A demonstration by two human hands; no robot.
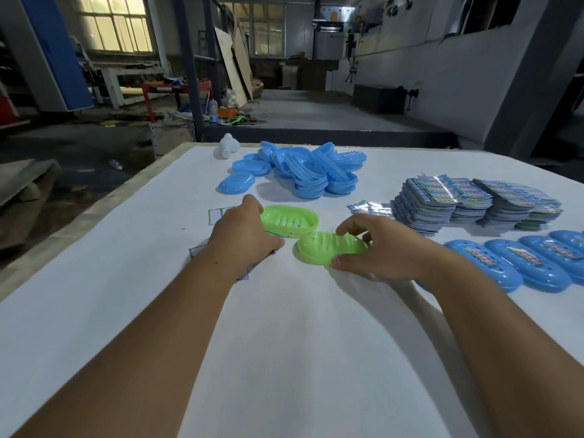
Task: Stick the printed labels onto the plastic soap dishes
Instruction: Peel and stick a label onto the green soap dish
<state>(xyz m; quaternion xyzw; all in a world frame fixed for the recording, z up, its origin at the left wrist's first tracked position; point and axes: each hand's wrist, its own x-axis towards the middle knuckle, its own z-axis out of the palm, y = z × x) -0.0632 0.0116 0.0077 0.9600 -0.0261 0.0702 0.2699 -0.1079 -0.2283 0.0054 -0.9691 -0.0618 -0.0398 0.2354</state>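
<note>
Green oval plastic soap dish point(330, 248) sits mid-bench; our right hand point(376, 248) grips it by thumb and curled fingers. Our left hand point(245, 233) rests by a second green dish point(289, 220), grip unclear. Blue plastic dishes point(303, 172) heap at the far edge, printed label stacks point(474, 200) right.

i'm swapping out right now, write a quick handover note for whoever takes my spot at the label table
Right hand grips the near green soap dish, no label on it.
Left hand rests on the table beside the far green dish, over label backing sheets; its fingers are hidden.
Done: blue dishes with labels lined up at right.
Left: both green dishes and the blue pile at the back.
Label stacks sit at far right.
</note>
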